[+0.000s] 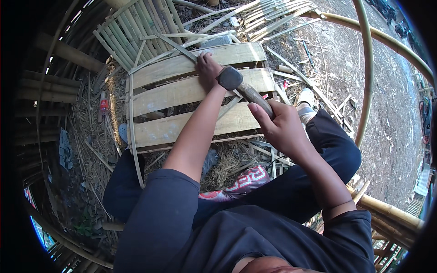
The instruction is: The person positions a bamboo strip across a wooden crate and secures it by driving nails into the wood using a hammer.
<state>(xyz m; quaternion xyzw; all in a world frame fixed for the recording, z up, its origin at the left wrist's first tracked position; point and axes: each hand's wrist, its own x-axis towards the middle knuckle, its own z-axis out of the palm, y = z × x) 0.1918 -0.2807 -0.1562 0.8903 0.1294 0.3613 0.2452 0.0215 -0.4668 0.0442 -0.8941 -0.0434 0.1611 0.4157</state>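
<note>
My right hand (283, 129) is wrapped round the wooden handle of a hammer (231, 79), its thumb lying along the handle. The dark, blocky hammer head hovers over my left wrist in this view; its height above it is hard to judge. My left hand (209, 69) rests by the far plank of a low slatted wooden platform (182, 98), fingers curled on a flat bamboo strip (177, 47). This strip slants off to the far left. Another length of bamboo strip (229, 107) shows past my left forearm, and whether the two are one piece is hidden.
A panel of bamboo slats (132, 34) stands at the far left, another slatted piece (273, 18) at the far right. Curved bamboo poles (365, 68) arch on the right. Loose strips and straw litter the ground. A red-labelled bottle (104, 103) lies left; a printed sack (243, 184) lies by my legs.
</note>
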